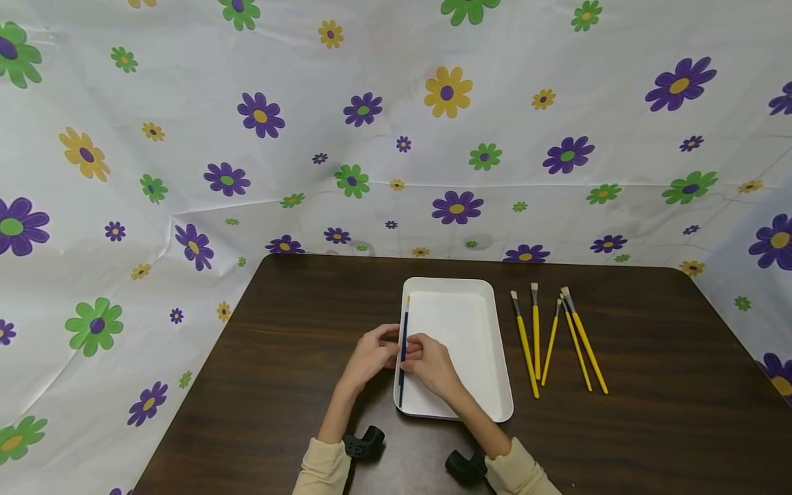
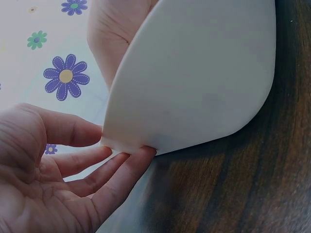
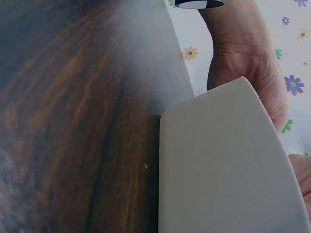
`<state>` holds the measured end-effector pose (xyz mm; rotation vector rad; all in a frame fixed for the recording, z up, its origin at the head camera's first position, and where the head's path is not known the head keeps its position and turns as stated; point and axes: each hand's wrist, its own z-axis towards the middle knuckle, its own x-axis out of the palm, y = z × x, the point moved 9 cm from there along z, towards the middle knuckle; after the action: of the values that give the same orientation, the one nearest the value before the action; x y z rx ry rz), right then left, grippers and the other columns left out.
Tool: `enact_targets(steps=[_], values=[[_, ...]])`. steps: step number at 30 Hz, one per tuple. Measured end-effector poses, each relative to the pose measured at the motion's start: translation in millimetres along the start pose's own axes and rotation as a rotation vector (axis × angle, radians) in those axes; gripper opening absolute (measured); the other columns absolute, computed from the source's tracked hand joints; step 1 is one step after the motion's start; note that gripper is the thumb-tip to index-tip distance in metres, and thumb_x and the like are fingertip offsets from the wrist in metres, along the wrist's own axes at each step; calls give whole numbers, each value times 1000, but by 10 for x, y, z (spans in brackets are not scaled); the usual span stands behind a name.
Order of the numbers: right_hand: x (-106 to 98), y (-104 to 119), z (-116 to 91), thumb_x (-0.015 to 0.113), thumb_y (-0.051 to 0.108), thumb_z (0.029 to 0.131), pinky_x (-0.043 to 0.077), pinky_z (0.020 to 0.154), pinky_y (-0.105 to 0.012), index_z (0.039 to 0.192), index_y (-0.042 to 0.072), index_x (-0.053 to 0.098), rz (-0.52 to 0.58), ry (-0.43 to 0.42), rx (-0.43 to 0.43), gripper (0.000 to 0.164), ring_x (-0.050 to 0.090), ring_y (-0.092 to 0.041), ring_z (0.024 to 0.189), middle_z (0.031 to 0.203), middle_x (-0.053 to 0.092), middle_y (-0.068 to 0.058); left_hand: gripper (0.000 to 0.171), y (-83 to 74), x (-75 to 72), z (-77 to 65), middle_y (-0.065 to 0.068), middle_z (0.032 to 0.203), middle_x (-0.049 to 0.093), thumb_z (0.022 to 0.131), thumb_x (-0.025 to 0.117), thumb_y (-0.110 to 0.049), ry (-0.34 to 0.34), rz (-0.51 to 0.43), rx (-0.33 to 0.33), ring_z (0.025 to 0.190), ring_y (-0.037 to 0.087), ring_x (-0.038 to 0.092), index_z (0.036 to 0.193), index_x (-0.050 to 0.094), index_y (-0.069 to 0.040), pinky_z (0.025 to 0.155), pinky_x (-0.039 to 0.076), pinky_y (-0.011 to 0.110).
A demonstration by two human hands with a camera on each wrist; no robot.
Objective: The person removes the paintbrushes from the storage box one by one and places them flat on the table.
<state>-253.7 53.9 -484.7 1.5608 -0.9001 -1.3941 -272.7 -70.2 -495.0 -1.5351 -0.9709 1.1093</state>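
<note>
In the head view a slim dark blue paintbrush (image 1: 405, 330) with a light tip lies lengthwise along the left inner side of a white rectangular tray (image 1: 460, 316). My right hand (image 1: 433, 368) reaches over the tray and pinches the brush near its middle, thumb and fingers bent around it. At the tray's left rim, my left hand (image 1: 370, 357) grips the edge; the left wrist view shows its fingertips (image 2: 146, 151) against the outer wall and the thumb at the rim. The right wrist view shows the tray's outer wall (image 3: 214, 160), which hides the right hand's fingertips.
Several yellow-handled paintbrushes (image 1: 523, 344) lie right of the tray, bristles toward the back. The dark wooden table (image 1: 297, 309) carries everything. Behind it hangs a white flower-patterned sheet (image 1: 396, 82). Each wrist wears a black device (image 1: 365, 443).
</note>
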Motion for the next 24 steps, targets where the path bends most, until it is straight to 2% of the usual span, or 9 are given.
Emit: enact_targets(steps=[10,19,24], values=[[57,-15,-6,70,-11,74,61,63,-32,125,-17,59,41,41,17,53,71,-25,83,96,68,-16,48,-31,0,-10,25,132,62,91,58,-1,2,-5,12,98,27,71,138,59,7,74,63,38],[31,31,-27,67,-12,72,61,59,-29,123,-20,56,84,53,-29,52,68,-18,75,91,66,-16,46,-30,-1,-5,25,131,62,91,58,-1,1,4,15,98,26,70,137,60,7,72,63,36],[11,-4,-15,68,-12,71,60,59,-30,125,-16,59,72,27,15,54,70,-21,76,90,68,-15,46,-33,-1,-8,25,131,62,91,58,-1,4,1,15,98,27,70,136,60,7,73,63,37]])
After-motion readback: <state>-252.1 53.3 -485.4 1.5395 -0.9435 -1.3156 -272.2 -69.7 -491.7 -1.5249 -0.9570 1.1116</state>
